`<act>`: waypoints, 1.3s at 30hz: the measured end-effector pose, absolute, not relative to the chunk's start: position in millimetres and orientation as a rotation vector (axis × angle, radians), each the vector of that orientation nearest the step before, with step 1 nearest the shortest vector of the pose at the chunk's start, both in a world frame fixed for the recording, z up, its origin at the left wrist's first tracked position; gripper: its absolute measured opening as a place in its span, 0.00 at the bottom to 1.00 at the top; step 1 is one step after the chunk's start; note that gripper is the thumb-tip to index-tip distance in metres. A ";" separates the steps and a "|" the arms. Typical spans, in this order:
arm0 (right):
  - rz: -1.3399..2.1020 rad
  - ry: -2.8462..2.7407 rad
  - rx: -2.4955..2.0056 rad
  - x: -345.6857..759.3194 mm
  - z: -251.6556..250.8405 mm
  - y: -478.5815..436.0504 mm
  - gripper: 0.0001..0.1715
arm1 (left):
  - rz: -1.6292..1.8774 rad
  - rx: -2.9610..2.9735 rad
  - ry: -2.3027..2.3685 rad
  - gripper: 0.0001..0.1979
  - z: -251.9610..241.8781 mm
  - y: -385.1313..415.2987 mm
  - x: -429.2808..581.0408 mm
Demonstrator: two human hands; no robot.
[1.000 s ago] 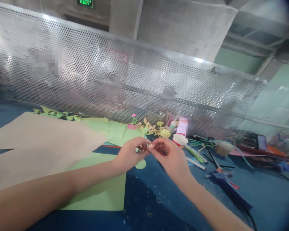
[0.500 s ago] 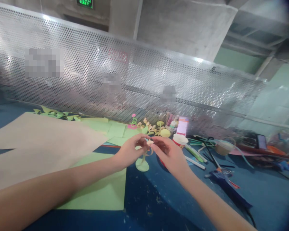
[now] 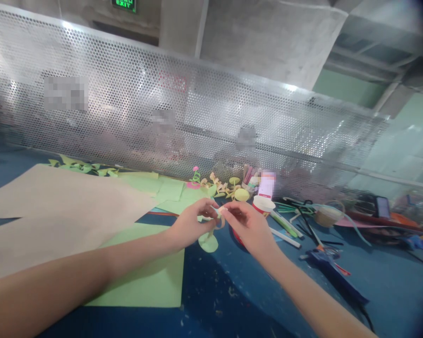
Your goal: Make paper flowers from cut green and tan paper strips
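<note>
My left hand (image 3: 190,224) and my right hand (image 3: 246,224) meet over the blue table (image 3: 232,300), fingertips pinched together on a small paper flower (image 3: 211,232). The flower has a round green base disc, a thin stem and a curled pale strip near the top. Both hands grip its upper part, left from the left side, right from the right. The base hangs just above the table, tilted.
Green paper sheet (image 3: 151,277) lies under my left forearm, large beige sheets (image 3: 56,211) to the left. Finished paper flowers (image 3: 225,187), a red-and-white paper cup (image 3: 263,205), white sticks (image 3: 285,230), a blue glue gun (image 3: 333,267) and a tape roll (image 3: 327,217) crowd the right. A perforated metal screen (image 3: 162,108) stands behind.
The flower's green base, at first mostly hidden under my hands, came into full view below them. Both hands stayed pinched on the top and shifted only slightly.
</note>
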State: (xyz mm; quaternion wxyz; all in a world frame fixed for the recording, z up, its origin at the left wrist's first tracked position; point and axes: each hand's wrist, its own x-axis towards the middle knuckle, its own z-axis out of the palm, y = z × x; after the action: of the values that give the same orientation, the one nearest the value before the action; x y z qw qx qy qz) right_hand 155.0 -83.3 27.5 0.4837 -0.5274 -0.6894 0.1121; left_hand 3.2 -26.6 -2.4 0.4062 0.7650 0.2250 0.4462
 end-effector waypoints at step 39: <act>0.067 -1.746 -1.230 151.0 18.8 -88.5 0.08 | 1.108 1.824 0.572 0.14 -7.6 -20.9 4.5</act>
State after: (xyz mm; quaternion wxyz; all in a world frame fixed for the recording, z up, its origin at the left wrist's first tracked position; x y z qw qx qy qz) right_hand 151.0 -88.5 18.8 0.4815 -0.5046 -0.7160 0.0273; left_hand 4.5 -20.9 -7.6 0.4496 0.7375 0.2311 0.4478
